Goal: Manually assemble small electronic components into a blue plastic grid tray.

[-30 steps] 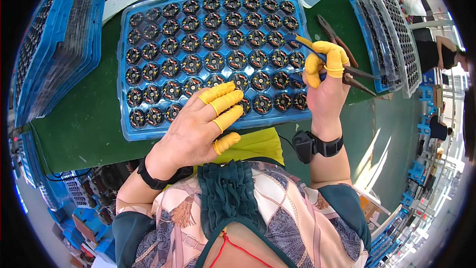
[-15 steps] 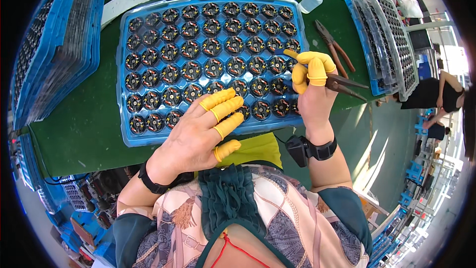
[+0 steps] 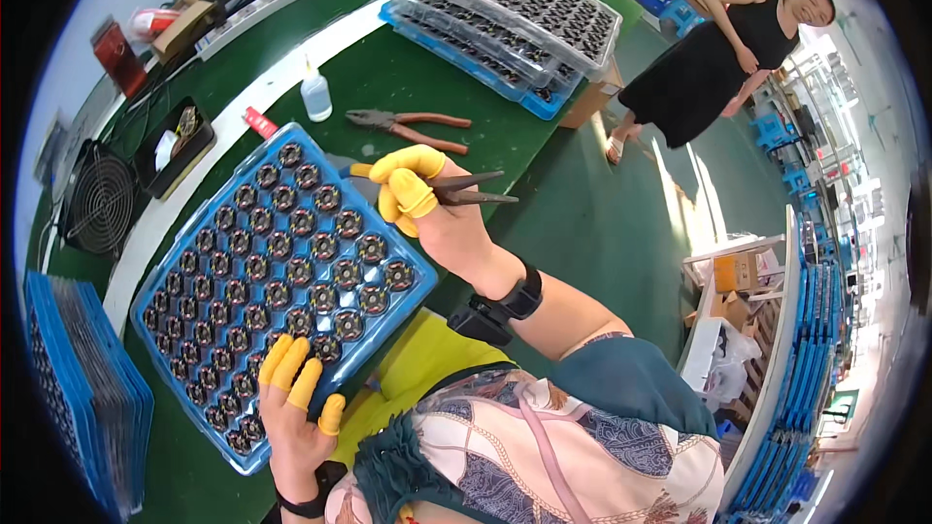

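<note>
Lying on the bench (image 3: 388,78), the blue tray (image 3: 422,283) of round parts (image 3: 347,274) now shows slanted, the view having swung rightward, so work seems paused; the left hand (image 3: 296,417) rests loosely spread on it, gripping nothing visible; the right hand (image 3: 442,223) stays curled round pliers (image 3: 476,198).

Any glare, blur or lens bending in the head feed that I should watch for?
Head view: sunlight glares in pale streaks on the floor; head view, lower left: the stacked trays curve with the lens; head view, corners: black; head view, work area: round parts in the tray look distinct, fine detail too small.
</note>
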A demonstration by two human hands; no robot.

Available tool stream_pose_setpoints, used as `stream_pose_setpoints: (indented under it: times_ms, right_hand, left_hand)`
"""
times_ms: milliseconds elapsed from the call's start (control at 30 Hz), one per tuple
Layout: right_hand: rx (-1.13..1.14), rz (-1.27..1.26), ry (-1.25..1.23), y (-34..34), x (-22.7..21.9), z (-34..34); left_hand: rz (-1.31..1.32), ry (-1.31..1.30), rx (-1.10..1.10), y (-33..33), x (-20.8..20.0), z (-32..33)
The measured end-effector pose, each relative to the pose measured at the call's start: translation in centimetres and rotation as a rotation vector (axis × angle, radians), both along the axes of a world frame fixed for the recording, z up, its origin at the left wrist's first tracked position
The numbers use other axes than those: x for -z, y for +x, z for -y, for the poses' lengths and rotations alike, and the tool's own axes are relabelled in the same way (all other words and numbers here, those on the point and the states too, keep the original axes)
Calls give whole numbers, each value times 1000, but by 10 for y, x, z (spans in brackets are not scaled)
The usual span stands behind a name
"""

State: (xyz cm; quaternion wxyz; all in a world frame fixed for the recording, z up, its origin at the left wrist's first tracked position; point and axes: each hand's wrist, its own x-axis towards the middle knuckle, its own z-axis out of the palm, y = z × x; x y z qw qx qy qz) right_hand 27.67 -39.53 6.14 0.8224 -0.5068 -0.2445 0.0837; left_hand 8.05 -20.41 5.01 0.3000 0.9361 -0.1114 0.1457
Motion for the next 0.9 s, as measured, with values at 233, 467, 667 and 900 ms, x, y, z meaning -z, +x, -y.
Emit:
stream_pose_setpoints:
  times_ms: [233, 467, 667, 900]
  right_hand:
    - [358, 192, -160, 2, 21, 21]
    - [293, -23, -112, 1, 55, 24]
    - [239, -14, -127, 13, 51, 24]
    - [298, 75, -183, 23, 59, 23]
  left_hand:
    - [76, -24, -38, 3, 0, -3]
    - [180, -64, -70, -8, -4, -5]
    - [282, -34, -322, -30, -4, -39]
    - [338, 1, -326, -30, -25, -45]
